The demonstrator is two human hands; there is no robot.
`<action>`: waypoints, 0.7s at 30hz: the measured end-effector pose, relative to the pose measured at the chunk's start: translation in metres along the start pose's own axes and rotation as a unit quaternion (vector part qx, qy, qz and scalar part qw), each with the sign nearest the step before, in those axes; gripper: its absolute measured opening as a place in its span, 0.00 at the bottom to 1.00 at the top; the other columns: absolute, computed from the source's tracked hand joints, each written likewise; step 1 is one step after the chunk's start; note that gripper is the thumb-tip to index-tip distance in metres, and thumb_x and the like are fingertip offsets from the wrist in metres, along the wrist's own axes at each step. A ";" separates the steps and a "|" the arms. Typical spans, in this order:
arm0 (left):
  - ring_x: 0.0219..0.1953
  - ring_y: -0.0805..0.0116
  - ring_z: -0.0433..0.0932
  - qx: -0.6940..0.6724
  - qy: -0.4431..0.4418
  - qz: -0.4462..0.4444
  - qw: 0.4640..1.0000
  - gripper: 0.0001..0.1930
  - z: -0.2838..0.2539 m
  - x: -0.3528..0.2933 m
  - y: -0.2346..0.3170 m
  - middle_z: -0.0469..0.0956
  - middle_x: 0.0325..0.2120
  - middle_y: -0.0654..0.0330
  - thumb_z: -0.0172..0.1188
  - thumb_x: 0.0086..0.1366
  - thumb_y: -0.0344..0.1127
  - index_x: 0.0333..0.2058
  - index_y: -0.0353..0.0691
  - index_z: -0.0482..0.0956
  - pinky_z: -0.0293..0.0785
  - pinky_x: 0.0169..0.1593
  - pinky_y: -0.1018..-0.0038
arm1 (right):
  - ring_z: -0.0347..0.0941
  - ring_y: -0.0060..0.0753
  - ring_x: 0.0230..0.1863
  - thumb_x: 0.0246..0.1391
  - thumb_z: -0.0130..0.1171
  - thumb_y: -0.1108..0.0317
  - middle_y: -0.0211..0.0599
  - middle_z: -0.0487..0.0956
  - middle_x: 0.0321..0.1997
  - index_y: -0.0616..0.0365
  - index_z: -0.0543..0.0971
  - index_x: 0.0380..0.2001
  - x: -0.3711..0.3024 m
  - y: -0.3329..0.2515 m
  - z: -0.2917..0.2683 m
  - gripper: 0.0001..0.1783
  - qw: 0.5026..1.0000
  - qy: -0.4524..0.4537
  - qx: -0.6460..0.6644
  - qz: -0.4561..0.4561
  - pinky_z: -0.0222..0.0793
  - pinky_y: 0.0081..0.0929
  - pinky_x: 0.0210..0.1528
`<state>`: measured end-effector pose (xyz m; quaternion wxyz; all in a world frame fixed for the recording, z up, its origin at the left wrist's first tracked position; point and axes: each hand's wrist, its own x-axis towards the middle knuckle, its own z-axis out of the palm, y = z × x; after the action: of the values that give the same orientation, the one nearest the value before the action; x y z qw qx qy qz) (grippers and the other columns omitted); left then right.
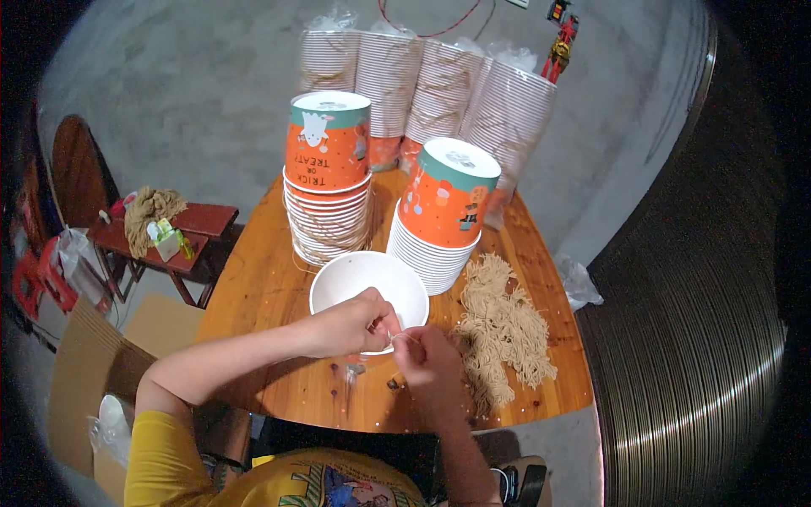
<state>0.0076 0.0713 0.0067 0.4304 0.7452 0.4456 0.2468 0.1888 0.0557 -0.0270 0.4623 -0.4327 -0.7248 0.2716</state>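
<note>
A paper bucket with a white inside stands on the wooden table in front of me, its mouth turned up toward me. My left hand reaches over its near rim, with the fingers closed. Just right of it, my right hand is closed in a pinch beside the same rim. A thin pale string runs between the fingertips of both hands at the rim. The part of the bucket below the rim is mostly hidden by my hands. A heap of beige strings lies right of my right hand.
Behind the bucket stand two stacks of upside-down orange and green paper buckets, a left stack wound with string and a right stack. Tall bagged bucket stacks line the back of the wooden table. A red bench stands left; cardboard is nearer.
</note>
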 end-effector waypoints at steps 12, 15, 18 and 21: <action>0.37 0.55 0.73 0.147 0.121 0.086 0.978 0.05 0.019 -0.008 0.007 0.68 0.32 0.52 0.57 0.57 0.29 0.32 0.36 0.72 0.70 0.41 0.63 | 0.66 0.25 0.17 0.46 0.64 0.71 0.34 0.70 0.20 0.58 0.75 0.28 -0.005 0.010 0.006 0.07 0.984 0.057 -0.113 -0.124 0.61 0.24 0.20; 0.35 0.53 0.74 0.130 0.141 0.101 0.976 0.05 0.023 -0.010 0.005 0.72 0.29 0.52 0.56 0.58 0.29 0.32 0.36 0.71 0.71 0.39 0.62 | 0.67 0.28 0.17 0.46 0.64 0.71 0.34 0.70 0.21 0.57 0.75 0.28 -0.006 0.009 0.007 0.07 0.974 0.074 -0.150 -0.152 0.63 0.25 0.19; 0.32 0.56 0.75 0.088 0.160 0.092 0.979 0.04 0.025 -0.012 0.005 0.73 0.26 0.52 0.56 0.58 0.28 0.31 0.35 0.71 0.71 0.36 0.64 | 0.69 0.30 0.17 0.45 0.64 0.71 0.35 0.71 0.21 0.56 0.75 0.27 -0.008 0.008 0.008 0.07 0.970 0.077 -0.167 -0.160 0.65 0.27 0.19; 0.30 0.60 0.75 0.048 0.169 0.070 0.982 0.03 0.027 -0.013 0.008 0.73 0.25 0.54 0.55 0.58 0.26 0.31 0.35 0.70 0.72 0.34 0.67 | 0.70 0.30 0.17 0.45 0.64 0.71 0.35 0.71 0.21 0.56 0.75 0.27 -0.009 0.007 0.009 0.07 0.967 0.084 -0.161 -0.180 0.66 0.28 0.19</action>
<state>0.0250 0.0467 -0.0002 0.2936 0.7421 0.4698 0.3772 0.1856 0.0511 -0.0403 0.4872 -0.3850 -0.7834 0.0259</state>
